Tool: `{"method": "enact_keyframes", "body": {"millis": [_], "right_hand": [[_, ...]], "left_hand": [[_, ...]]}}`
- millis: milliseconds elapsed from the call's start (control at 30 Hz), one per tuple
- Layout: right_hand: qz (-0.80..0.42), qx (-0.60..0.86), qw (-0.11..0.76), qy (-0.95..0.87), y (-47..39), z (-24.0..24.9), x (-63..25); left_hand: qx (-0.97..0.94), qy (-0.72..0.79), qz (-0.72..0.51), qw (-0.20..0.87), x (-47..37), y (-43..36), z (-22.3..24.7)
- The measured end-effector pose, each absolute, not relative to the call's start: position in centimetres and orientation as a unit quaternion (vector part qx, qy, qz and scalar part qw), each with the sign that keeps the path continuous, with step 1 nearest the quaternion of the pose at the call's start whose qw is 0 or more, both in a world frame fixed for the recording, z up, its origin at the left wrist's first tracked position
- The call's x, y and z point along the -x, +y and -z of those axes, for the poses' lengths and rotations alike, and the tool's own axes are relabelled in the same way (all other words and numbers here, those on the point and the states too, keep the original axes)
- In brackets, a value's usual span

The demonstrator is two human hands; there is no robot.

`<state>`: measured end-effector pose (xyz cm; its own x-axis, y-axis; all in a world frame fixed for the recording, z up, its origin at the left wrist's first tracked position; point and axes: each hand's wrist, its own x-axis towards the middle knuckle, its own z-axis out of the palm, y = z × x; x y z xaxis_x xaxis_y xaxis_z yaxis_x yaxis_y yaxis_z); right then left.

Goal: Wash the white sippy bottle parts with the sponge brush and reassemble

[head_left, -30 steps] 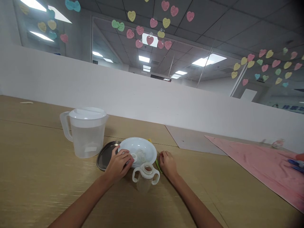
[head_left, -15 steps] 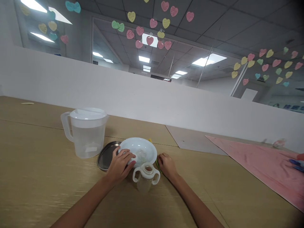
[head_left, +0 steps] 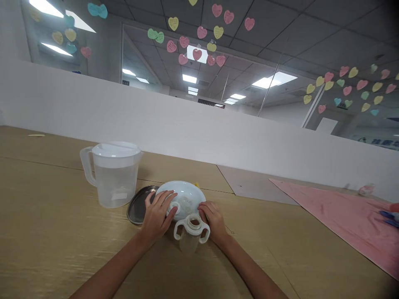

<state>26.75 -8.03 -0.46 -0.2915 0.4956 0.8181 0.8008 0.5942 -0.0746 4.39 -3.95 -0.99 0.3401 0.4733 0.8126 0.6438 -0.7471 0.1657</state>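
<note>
A white bowl stands in front of me with a clear, soft-looking piece in it. My left hand reaches over the bowl's left side, fingers spread. A white ring-shaped bottle part lies between its thumb and forefinger. At the bowl's right rim, my right hand has its curled fingers over the edge, the thumb mostly hidden below. A sliver of something green shows by that hand. Nearest me stands a clear baby bottle, uncapped, with a white two-handled collar; neither hand grips it.
A lidded plastic pitcher stands at the left. A dark metal tray lies partly behind the bowl and left hand. At the right are a pink cloth and a blue item. A white wall borders the table.
My right hand has moved left and up, from beside the bowl onto its rim. My left fingers have spread and lifted slightly, so more of the white ring shows.
</note>
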Motion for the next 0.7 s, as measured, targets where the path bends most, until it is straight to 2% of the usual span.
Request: {"method": "enact_keyframes", "body": {"millis": [167, 333, 700], "right_hand": [[0.144, 0.353, 0.379, -0.843, -8.0, 0.9, -26.4], [0.132, 0.372, 0.33, -0.858, -7.7, 1.4, -26.4], [0.142, 0.389, 0.339, -0.845, -7.9, 1.4, -26.5]], "left_hand": [[0.836, -0.336, 0.43, 0.053, -4.7, -4.3, 0.9], [0.829, -0.337, 0.441, 0.066, -4.7, -4.3, 0.7], [0.852, -0.32, 0.412, 0.055, -4.6, -4.1, 0.7]]}}
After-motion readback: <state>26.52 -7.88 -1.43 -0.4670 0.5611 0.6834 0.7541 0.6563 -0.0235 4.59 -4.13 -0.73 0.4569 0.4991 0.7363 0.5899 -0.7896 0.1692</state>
